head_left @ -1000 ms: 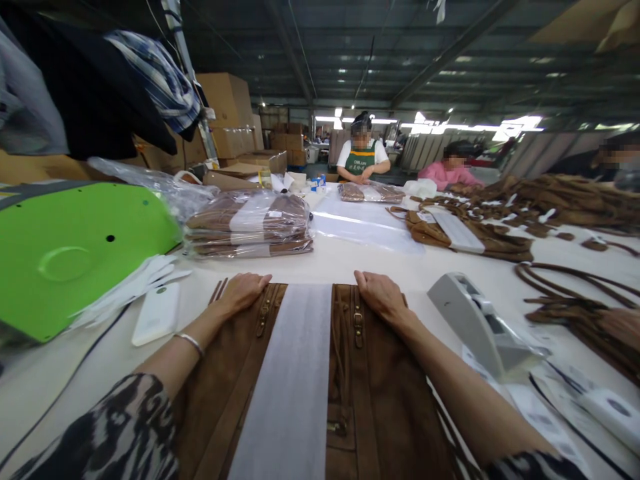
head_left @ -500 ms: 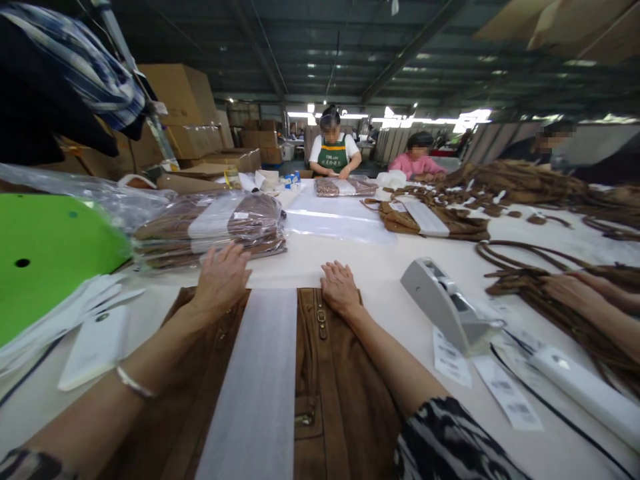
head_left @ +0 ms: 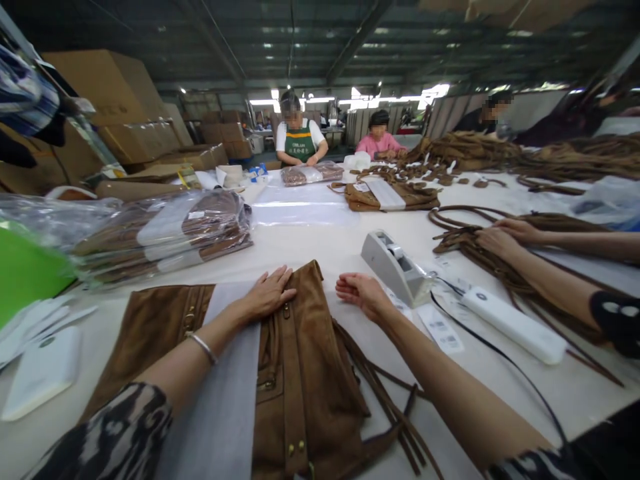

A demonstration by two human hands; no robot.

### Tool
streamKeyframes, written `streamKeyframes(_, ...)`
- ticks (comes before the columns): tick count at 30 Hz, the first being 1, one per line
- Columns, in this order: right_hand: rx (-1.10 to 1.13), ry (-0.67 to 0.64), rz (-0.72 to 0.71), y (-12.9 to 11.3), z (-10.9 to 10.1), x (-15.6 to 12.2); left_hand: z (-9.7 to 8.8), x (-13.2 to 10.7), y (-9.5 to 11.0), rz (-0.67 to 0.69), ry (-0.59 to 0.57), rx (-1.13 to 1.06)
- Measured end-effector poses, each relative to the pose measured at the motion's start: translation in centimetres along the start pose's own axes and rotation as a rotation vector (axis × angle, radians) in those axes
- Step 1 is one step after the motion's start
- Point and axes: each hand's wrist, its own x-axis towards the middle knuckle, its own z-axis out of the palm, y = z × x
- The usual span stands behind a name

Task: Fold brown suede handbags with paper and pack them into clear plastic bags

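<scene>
A brown suede bag [head_left: 300,373] with fringe and gold studs lies flat on the white table [head_left: 320,243] before me, a strip of white tissue paper [head_left: 220,407] across it. My left hand [head_left: 267,297] rests flat on the bag's upper edge, fingers stretched out, a silver bangle on that wrist. Just right of the bag, my right hand [head_left: 361,293] hovers low over the table with relaxed, slightly curled fingers, holding nothing. A grey tape dispenser [head_left: 395,267] stands close to it.
Bagged brown bags [head_left: 165,233] are stacked at the left beside a green panel [head_left: 25,273] and a white phone [head_left: 43,370]. A co-worker's hands [head_left: 500,237] handle brown straps at the right. A white power strip [head_left: 515,323], labels and further workers sit beyond.
My view has swung right. My right hand came off the bag and now hovers beside it. My left hand shifted toward the bag's middle top edge, and the bag now lies skewed.
</scene>
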Motion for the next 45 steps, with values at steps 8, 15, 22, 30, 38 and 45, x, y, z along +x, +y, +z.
streamKeyframes(8,-0.051,-0.276,0.157,1.0,0.1,-4.9,-2.8,3.9,4.6,0.303,0.282,-0.209)
streamKeyframes(15,-0.541,-0.321,0.158,2.1,-4.5,-7.6,-2.2,5.1,6.2,0.398,0.314,-0.389)
streamKeyframes(22,-0.309,-0.346,0.121,1.8,-0.8,-8.6,-3.2,3.0,7.0,0.197,0.481,-0.675)
streamKeyframes(30,-0.496,-0.490,0.068,4.5,3.6,-7.7,-0.7,2.6,8.7,0.017,0.689,-0.604)
streamKeyframes(38,-0.778,-0.608,-0.144,2.8,-1.9,-9.2,-3.1,1.1,10.7,0.159,0.659,-0.302)
streamKeyframes(45,-1.312,-0.407,-0.201,1.2,-4.2,-10.1,-4.9,-8.3,15.3,0.646,0.330,0.084)
